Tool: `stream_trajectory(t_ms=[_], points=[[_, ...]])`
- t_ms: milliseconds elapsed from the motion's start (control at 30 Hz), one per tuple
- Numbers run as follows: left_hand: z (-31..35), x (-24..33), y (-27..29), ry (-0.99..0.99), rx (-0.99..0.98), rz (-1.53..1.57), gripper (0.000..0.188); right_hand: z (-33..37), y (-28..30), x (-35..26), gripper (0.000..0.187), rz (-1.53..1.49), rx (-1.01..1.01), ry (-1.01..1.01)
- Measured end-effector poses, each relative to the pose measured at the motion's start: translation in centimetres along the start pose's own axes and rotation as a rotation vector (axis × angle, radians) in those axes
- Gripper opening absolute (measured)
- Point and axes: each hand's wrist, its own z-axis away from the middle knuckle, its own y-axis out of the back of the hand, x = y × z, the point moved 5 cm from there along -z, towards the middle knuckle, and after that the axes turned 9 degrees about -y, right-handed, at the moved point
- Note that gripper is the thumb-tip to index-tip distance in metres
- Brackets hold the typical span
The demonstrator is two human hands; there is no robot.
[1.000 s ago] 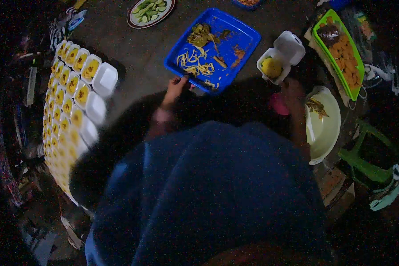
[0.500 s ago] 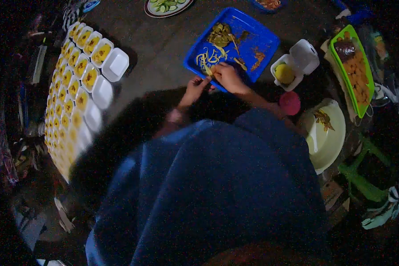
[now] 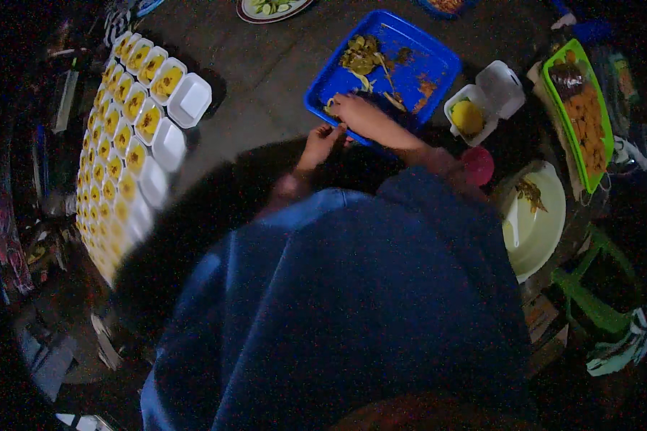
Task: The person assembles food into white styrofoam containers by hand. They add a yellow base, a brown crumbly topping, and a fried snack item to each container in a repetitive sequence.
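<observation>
Over the near left corner of a blue tray [image 3: 407, 74], my right hand [image 3: 358, 117] reaches down onto pale yellow strips [image 3: 330, 108] and covers most of them. Its fingers are bent, and what they grip, if anything, is hidden. My left hand [image 3: 323, 141] is at the tray's near edge, thumb and fingers pinched together; anything between them is too small to name. Farther back in the tray sits a greenish-brown leafy heap [image 3: 361, 56]. Reddish-brown shreds [image 3: 425, 92] are scattered along its right side.
Rows of open white foam boxes [image 3: 189, 99] with yellow food stand at left. One open foam box [image 3: 493, 93] holds a yellow mound at right. Beyond are a pink cup [image 3: 476, 167], a pale basin [image 3: 543, 233], a green tray [image 3: 606, 147] and a plate of green slices [image 3: 272, 8].
My right hand has moved slightly left and deeper into the tray, over the pale strips that showed before. My left hand has stayed at the edge. The whole view has shifted slightly.
</observation>
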Motion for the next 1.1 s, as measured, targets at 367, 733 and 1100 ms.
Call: stream_trajectory(t_ms=[367,733,1100], points=[[-3.1,-1.2,-1.4,-0.175,-0.011,0.154,0.015,5.3,4.8,6.3,0.019,-0.838,0.474,-0.339],[-2.1,0.4,-2.4,0.123,0.015,0.182,0.015,17.8,11.8,17.9,0.025,-0.926,0.510,-0.622],[-3.4,-0.3,-3.7,0.062,-0.078,0.279,0.013,20.6,9.6,22.5,0.025,-0.090,0.409,-0.524]])
